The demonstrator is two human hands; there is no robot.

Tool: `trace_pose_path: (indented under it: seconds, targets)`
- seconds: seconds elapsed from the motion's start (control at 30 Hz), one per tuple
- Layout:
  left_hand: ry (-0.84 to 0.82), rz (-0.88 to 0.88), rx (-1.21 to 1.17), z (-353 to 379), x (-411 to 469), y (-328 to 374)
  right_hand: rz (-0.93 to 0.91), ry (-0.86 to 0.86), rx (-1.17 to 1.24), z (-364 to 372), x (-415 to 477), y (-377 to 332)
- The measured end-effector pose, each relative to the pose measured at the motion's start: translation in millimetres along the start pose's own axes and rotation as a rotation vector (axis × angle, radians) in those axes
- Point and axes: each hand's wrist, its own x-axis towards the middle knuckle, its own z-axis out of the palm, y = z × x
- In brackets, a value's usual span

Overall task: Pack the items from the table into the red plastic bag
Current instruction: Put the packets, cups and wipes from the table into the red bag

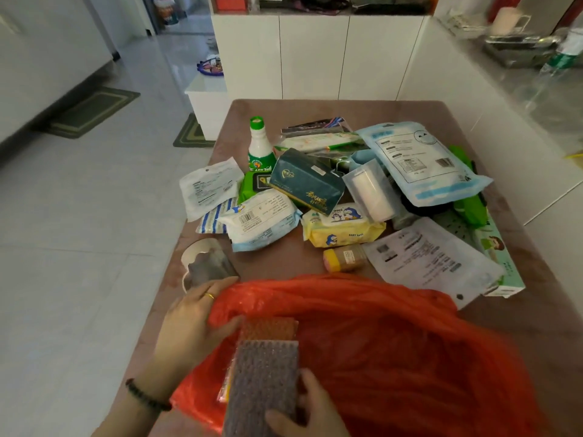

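Observation:
The red plastic bag [378,342] lies crumpled over the near end of the brown table [284,257]. My left hand [192,323] grips its left rim, thumb over the edge. My right hand [303,411] holds a pack of scouring sponges [265,373], grey one on top, half inside the bag's mouth. Beyond the bag lies a heap of items: a dark green tissue pack [306,181], a yellow wipes pack [344,228], a white-blue wipes pack [262,222], a small spice jar [344,258], a green-capped bottle [260,146], and a large blue pouch [419,162].
A clear packet with a white round piece [205,263] sits by the table's left edge, just past my left hand. White pouches [208,187] [432,257] and a green box [495,247] flank the heap. White cabinets stand behind; tiled floor drops off at left.

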Motion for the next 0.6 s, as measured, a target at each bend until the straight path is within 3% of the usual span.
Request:
trace_pose_path:
  seconds: [0.07,0.27,0.47,0.6]
  targets:
    - [-0.032,-0.027,-0.027,2,-6,-9,-0.037,0.041,-0.048,21,14,1]
    - [-0.027,-0.018,-0.356,1,-14,-15,-0.257,0.476,-0.093,56,41,-12]
    - [-0.135,0.082,-0.379,-2,-23,-23,-0.312,0.441,-0.432,58,39,-30]
    - [-0.081,0.07,-0.438,-13,-23,-30,-0.484,0.599,-0.389,25,22,-58]
